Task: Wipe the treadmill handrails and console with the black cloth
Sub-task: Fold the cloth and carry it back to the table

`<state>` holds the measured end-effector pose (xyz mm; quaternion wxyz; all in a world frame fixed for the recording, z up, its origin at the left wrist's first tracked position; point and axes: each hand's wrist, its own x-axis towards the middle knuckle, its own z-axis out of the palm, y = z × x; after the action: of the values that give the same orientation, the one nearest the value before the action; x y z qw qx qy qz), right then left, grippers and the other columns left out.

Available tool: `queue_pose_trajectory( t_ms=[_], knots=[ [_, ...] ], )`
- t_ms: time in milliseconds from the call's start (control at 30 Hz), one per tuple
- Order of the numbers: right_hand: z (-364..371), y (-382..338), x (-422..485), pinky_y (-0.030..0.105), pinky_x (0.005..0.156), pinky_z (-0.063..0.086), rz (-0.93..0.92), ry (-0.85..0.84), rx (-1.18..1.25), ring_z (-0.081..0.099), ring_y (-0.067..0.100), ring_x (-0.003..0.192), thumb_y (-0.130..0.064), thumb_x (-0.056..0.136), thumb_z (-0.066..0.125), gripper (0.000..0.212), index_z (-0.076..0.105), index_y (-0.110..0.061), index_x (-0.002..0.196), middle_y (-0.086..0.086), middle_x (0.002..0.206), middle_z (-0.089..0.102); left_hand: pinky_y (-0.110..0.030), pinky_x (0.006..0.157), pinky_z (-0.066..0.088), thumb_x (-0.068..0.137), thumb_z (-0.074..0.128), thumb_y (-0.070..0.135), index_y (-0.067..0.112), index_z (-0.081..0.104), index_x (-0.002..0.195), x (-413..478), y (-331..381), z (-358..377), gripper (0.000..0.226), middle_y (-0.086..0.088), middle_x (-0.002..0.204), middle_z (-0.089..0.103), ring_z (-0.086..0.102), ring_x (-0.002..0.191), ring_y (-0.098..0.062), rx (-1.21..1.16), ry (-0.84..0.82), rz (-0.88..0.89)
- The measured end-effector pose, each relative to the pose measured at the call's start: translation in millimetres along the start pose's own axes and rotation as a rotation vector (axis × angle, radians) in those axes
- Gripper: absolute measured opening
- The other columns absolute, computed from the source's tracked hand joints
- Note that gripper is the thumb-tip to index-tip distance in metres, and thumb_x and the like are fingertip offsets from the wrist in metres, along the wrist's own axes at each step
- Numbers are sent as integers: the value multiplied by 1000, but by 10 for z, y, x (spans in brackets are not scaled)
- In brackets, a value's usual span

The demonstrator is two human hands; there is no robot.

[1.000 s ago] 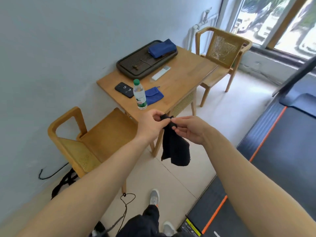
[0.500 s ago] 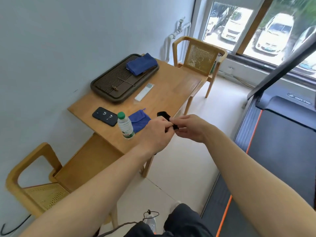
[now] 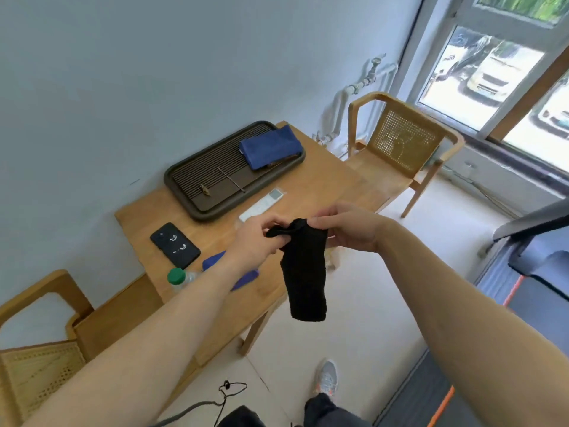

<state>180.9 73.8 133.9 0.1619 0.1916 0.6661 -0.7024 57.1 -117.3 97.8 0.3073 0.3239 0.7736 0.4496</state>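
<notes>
The black cloth (image 3: pixel 304 272) hangs down in front of me, above the table's near corner. My left hand (image 3: pixel 255 241) grips its bunched top-left end. My right hand (image 3: pixel 348 228) pinches the top edge on the other side. At the far right edge stands the treadmill (image 3: pixel 542 272), showing a dark belt, an orange stripe and part of a dark handrail (image 3: pixel 532 221). Its console is out of view.
A wooden table (image 3: pixel 320 183) holds a dark slatted tray (image 3: pixel 215 186) with a blue cloth (image 3: pixel 271 147), a white remote (image 3: pixel 261 204), a black phone (image 3: pixel 175 245), a green-capped bottle (image 3: pixel 177 277) and a blue pouch (image 3: pixel 215 260). Wooden chairs (image 3: pixel 406 143) flank it. A cable (image 3: pixel 228 392) lies on the floor.
The cloth was bunched small between both hands half a second ago; it now hangs unfolded below them. The view has shifted a little, with the table further left.
</notes>
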Motion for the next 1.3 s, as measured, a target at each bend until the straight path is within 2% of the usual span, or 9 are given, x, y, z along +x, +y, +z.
queue_pose_trajectory(
  t_ms=[233,400,500,600,800,900,1033,1167,1300],
  knots=[
    [-799,-844,577,27,69,51,-273,143,-531,61,8,72,-25,86,76,9,75,-17,82,-9,70,67,-25,73,49,74,86,19,26,62,71,724,604,-454,25,9,81,73,68,81,-8,148,282,-27],
    [-1004,-978,888,25,72,51,-359,69,-583,64,9,74,-25,89,74,18,74,-10,79,-2,80,73,-28,69,48,77,84,21,19,58,75,915,717,-653,26,9,73,73,68,67,-7,206,142,-62],
    [-1007,-677,1029,16,61,45,-262,37,-630,57,7,64,-28,92,71,24,71,-8,77,-1,68,66,-39,75,56,77,84,22,20,60,79,977,376,-513,24,2,78,75,72,75,-16,185,34,-122],
    [-1000,-57,1239,27,72,53,-115,-5,-644,66,16,73,-30,91,70,20,71,-13,82,3,77,72,-43,85,56,80,81,22,23,59,82,1024,-179,-217,22,2,89,73,69,89,-18,182,-82,-239],
    [-956,1059,1636,34,71,49,141,-121,-654,63,19,70,-21,93,68,17,67,-10,80,9,77,70,-27,77,49,90,72,20,23,57,96,917,-1092,497,16,1,115,63,60,107,-17,175,-277,-505],
    [-925,1152,1918,28,74,44,156,-159,-631,60,10,76,-14,95,63,18,63,-17,78,-4,78,64,-31,84,51,91,70,19,24,58,96,954,-1292,584,14,3,109,63,60,106,-17,123,-121,-580],
    [-906,1025,2431,26,73,46,84,-35,-609,61,14,90,-17,99,57,10,67,-15,98,-3,94,66,-35,81,49,94,66,22,33,54,92,1212,-1426,512,16,7,112,63,59,100,-17,-25,353,-636],
    [-837,991,2829,43,95,51,84,185,-671,58,27,113,-25,98,55,38,49,-19,135,6,136,53,-39,92,52,95,65,27,26,50,126,1497,-1506,550,35,5,131,60,59,113,-16,-11,721,-711],
    [-689,1250,2687,40,80,50,119,283,-833,59,32,100,-24,91,58,40,47,-18,129,10,134,43,-33,67,49,92,65,27,30,53,114,1334,-1593,892,24,6,119,50,56,101,-17,359,700,-654]
  ],
)
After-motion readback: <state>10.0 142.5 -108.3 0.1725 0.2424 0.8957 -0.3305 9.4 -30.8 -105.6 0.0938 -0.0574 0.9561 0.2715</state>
